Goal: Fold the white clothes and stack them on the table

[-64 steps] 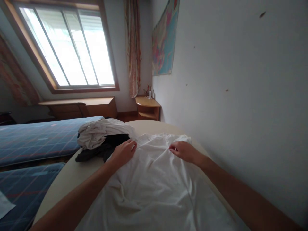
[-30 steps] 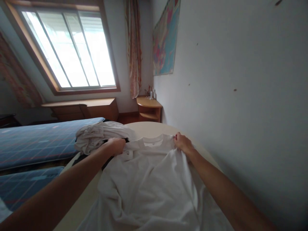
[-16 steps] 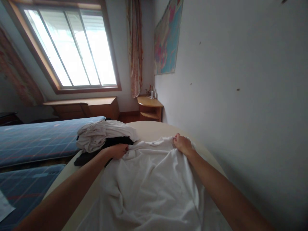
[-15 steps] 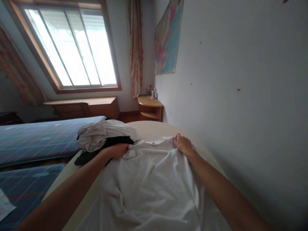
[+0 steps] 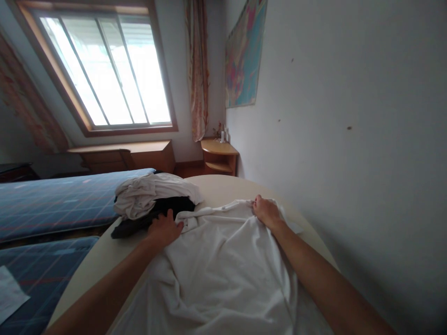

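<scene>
A white shirt lies spread and wrinkled over the round table, its collar edge at the far side. My right hand is closed on the cloth at the far right, near the shoulder. At the far left of the shirt, my left hand has its fingers spread, the thumb beside the fabric edge. Just beyond the left hand lies a heap of clothes, with a black garment underneath and a crumpled white garment on top.
The cream round table stands close to the wall on the right. Blue plaid mattresses are on the left, with a white paper on the nearer one. A wooden corner shelf and a desk stand at the back.
My left hand has let go of the shirt's left shoulder and moved slightly left and nearer, its fingers opening. My right hand keeps its grip in about the same place.
</scene>
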Demonstrator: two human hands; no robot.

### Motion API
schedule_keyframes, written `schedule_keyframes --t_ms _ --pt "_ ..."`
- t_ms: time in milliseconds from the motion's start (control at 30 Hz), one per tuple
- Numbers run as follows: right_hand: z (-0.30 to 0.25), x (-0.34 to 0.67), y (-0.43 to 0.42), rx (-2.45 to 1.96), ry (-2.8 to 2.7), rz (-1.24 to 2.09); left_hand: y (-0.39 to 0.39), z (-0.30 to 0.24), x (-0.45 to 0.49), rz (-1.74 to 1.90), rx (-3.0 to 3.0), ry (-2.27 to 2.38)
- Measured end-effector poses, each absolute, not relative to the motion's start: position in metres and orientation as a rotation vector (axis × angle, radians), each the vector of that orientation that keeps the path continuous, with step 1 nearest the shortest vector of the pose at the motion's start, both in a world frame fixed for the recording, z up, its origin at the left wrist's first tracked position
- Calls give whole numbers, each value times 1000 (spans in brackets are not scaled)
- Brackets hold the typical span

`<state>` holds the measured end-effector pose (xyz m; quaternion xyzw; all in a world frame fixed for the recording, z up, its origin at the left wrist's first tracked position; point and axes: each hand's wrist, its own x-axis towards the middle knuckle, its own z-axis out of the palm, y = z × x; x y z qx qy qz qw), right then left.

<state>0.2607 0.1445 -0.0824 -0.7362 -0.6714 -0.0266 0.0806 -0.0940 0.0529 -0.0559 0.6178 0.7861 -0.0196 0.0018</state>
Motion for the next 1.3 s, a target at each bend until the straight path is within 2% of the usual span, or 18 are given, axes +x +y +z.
schedule_keyframes --t_ms 667,933,1133,1300 --pt "-88 263 146 -2193 -1962 -50 93 -53 -91 132 2185 2267" --pt "-68 265 166 -2165 -1830 -12 96 -1 -83 543 2170 2274" --pt "-53 252 185 -1910 -1992 32 129 33 -91 849 2081 2410" --pt "-73 242 174 -1809 -2242 183 130 15 -89 667 2166 2403"
